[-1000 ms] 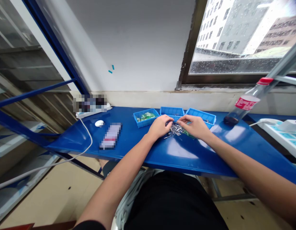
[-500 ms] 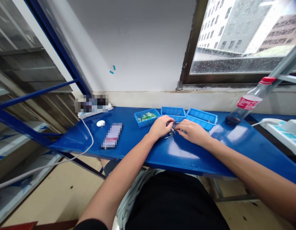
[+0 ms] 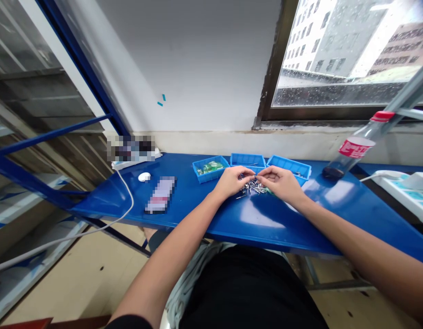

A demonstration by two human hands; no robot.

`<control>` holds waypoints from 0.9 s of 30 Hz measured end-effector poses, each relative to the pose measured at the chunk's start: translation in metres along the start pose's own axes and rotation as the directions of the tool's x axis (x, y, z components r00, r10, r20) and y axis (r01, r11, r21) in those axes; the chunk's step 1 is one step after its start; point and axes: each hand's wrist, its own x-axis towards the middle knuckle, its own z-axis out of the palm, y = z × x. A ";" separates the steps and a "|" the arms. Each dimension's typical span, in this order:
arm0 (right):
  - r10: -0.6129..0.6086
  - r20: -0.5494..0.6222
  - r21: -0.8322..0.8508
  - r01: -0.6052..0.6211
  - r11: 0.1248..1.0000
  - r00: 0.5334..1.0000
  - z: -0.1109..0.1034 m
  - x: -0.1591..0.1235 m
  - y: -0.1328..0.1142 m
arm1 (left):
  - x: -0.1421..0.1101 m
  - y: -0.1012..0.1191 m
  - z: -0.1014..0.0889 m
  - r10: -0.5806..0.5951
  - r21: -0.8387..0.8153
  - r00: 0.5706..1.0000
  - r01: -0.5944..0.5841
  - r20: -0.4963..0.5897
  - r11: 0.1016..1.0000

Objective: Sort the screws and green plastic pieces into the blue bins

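Note:
Over a pile of small shiny metal pieces (image 3: 254,187) on the blue table (image 3: 204,214), my two hands meet almost fingertip to fingertip. The fingers of my left hand (image 3: 234,180) are pinched together, and whatever they hold is too small to make out. My right hand (image 3: 280,183) is pinched in the same way, its thumb and forefinger close to the left ones. Some green bits show beneath my right hand. Just behind the hands stand a left blue tray (image 3: 199,178) with green pieces, a middle blue tray (image 3: 247,156) and a right blue tray (image 3: 283,161) holding a few metal pieces.
A cola bottle (image 3: 356,148) with a little dark liquid stands at right, near a power strip (image 3: 408,194). On the left are a phone (image 3: 161,194), a white round object (image 3: 144,177) and a white cable (image 3: 127,208). The wall and window (image 3: 317,87) bound the back.
My right hand has lifted slightly and its fingers have curled to meet the left fingertips. More of the metal pile now shows below the hands. The trays stay where they were.

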 end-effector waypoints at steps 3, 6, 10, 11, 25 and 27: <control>-0.077 -0.007 -0.178 0.074 0.981 0.997 0.000 0.000 -0.003 | 0.001 0.002 -0.002 -0.032 -0.031 0.998 0.030 -0.053 0.999; -0.164 -0.010 -0.318 0.152 0.936 0.986 -0.002 0.001 -0.005 | 0.001 0.004 -0.002 -0.065 -0.061 0.996 0.061 -0.063 0.996; -0.175 0.010 -0.316 0.169 0.934 0.985 -0.003 0.002 -0.002 | 0.000 0.005 0.002 -0.082 -0.098 0.996 0.078 -0.038 0.992; -0.169 0.020 -0.296 0.168 0.940 0.985 -0.003 0.001 -0.001 | -0.001 0.005 0.003 -0.082 -0.118 0.996 0.079 -0.025 0.990; -0.154 -0.084 -0.280 0.125 0.952 0.984 0.000 -0.001 -0.004 | -0.005 0.006 0.006 -0.150 -0.240 0.983 0.172 0.107 0.955; -0.150 -0.055 -0.287 0.128 0.949 0.987 0.001 -0.001 -0.003 | -0.004 0.005 0.007 -0.136 -0.232 0.988 0.148 0.067 0.961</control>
